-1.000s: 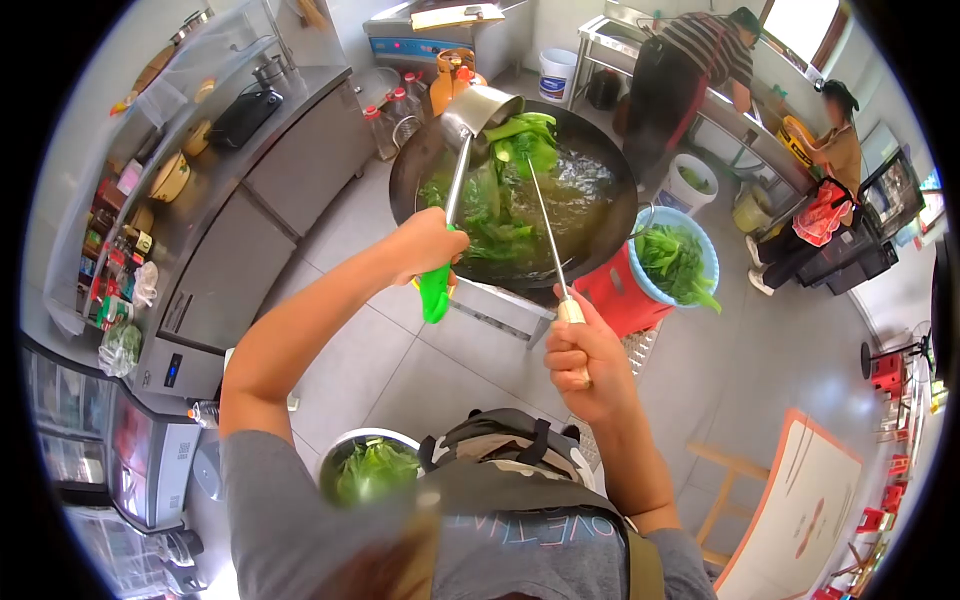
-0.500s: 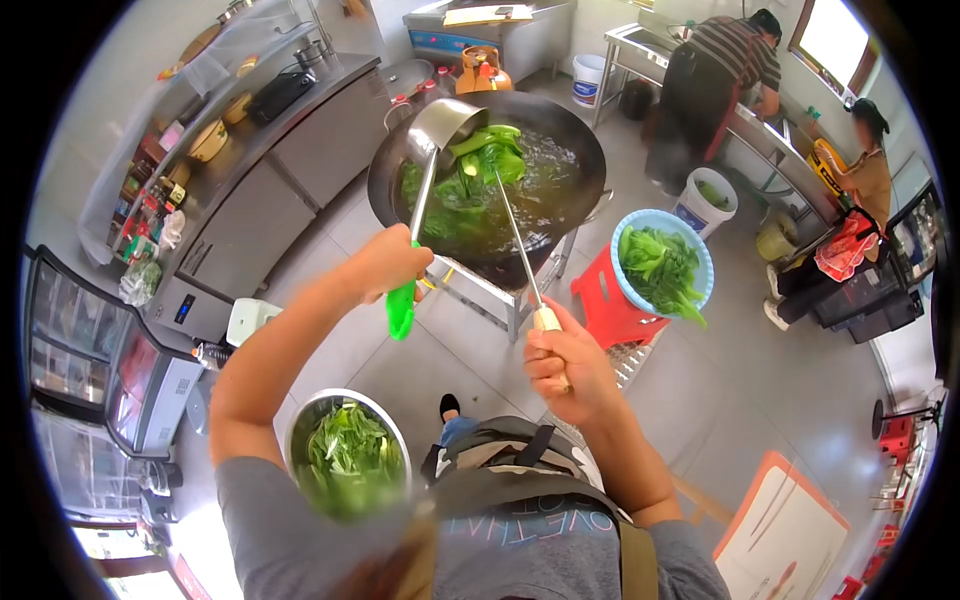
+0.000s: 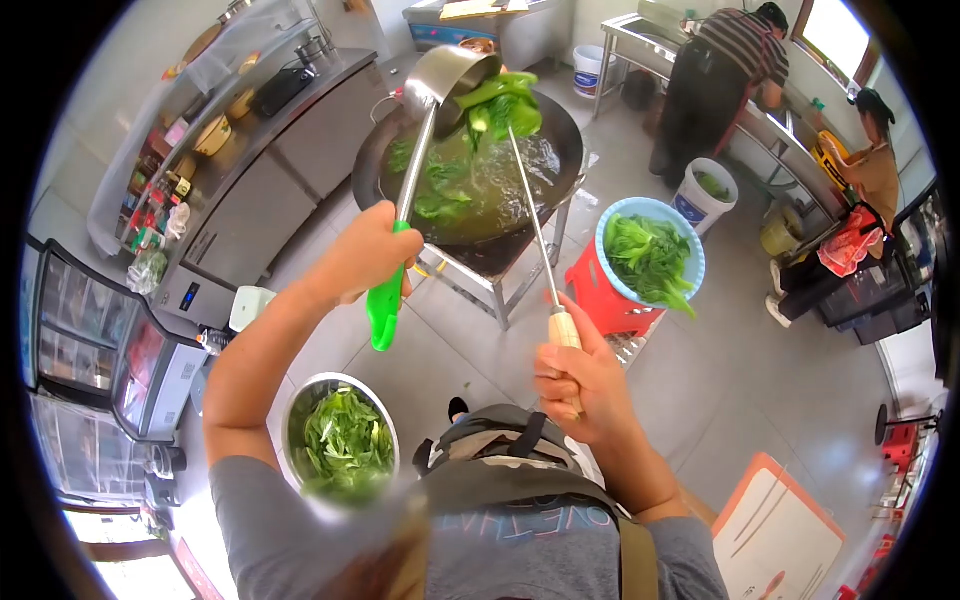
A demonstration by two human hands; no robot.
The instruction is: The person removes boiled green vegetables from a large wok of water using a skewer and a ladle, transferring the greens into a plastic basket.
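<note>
My left hand (image 3: 372,258) is closed around the green-gripped handle of a large steel ladle (image 3: 440,85), its bowl raised over the wok's far side. My right hand (image 3: 585,380) grips the pale wooden handle of a long thin metal-rod tool (image 3: 532,210), whose far end is hidden behind greens. A bunch of wet leafy greens (image 3: 507,105) hangs at that end, against the ladle's bowl. Below is a big dark wok (image 3: 366,178) on a metal stand, with bubbling liquid and more greens (image 3: 440,195) in it.
Right of the wok, a light-blue basket (image 3: 697,262) of greens sits on a red stool (image 3: 595,300). A steel bowl (image 3: 290,440) of greens is at my lower left. A white bucket (image 3: 705,205) stands farther right. Two people (image 3: 715,90) are at the sinks. A steel counter (image 3: 290,150) runs along the left.
Both tools have risen, carrying the bunch of greens up from just over the liquid to above the wok's far rim. The view has shifted slightly.
</note>
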